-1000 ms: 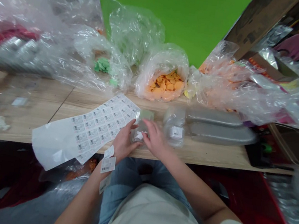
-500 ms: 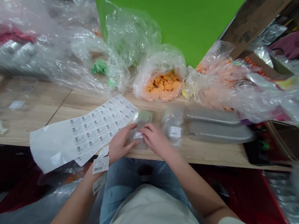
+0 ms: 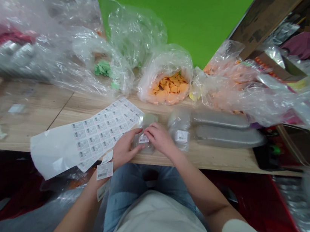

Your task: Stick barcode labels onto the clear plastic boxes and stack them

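While left hand grips clear container, right hand pinches label over it; bag holds orange pieces.

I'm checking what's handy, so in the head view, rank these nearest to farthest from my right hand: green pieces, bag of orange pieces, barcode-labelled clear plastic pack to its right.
1. Barcode-labelled clear plastic pack: just right of your right hand.
2. Bag of orange pieces: almost straight beyond that hand.
3. Green pieces: beyond and well to the left.
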Demonstrator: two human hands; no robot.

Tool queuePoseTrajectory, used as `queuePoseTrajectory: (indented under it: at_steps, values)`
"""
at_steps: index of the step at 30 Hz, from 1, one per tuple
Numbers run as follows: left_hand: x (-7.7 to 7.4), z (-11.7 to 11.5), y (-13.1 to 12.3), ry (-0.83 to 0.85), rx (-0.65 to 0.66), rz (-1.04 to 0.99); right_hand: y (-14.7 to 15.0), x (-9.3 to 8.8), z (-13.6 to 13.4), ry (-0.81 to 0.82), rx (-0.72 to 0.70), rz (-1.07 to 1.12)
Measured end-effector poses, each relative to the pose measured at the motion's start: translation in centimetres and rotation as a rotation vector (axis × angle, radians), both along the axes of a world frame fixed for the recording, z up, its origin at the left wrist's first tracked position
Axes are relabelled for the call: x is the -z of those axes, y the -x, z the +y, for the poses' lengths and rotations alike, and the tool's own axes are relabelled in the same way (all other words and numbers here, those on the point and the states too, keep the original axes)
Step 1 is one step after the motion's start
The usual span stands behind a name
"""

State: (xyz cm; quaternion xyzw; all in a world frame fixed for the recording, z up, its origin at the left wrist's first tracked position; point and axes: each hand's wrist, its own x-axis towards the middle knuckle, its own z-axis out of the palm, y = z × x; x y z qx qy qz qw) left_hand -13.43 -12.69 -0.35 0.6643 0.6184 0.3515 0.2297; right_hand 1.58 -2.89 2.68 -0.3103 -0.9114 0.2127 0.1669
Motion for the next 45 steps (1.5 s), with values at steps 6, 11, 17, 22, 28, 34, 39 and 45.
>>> queuePoseTrajectory:
  at_steps: [6, 11, 17, 22, 28, 34, 39, 45]
  values:
    - [0.5, 0.0, 0.0, -0.016, -0.008, 0.005, -0.9, -0.9, -0.1, 0.087, -0.135, 0.023]
    - [0.7, 0.1, 0.0, 0.010, -0.019, -0.013, -1.8, -1.4, -0.7, 0.104, -0.227, 0.023]
    - [0.9, 0.1, 0.0, 0.012, -0.022, -0.001, -1.3, -1.2, -0.3, 0.044, -0.198, -0.008]
    - [0.6, 0.0, 0.0, 0.004, -0.014, 0.002, -0.4, -0.3, 0.6, 0.053, -0.151, -0.012]
    - [-0.5, -0.1, -0.2, 0.051, -0.038, -0.087, -0.1, 0.3, 0.5, 0.070, -0.073, 0.023]
    - [-1.0, 0.5, -1.2, 0.108, -0.169, -0.112, -0.5, -0.6, -0.8, 0.030, -0.047, 0.036]
    - [-1.0, 0.2, -2.0, 0.105, -0.199, -0.056, -0.7, 0.4, -1.5, -0.053, -0.011, 0.035]
    - [-1.2, -0.5, -0.6, 0.160, -0.020, 0.049, -1.4, 2.1, -3.3, -0.119, 0.006, 0.209]
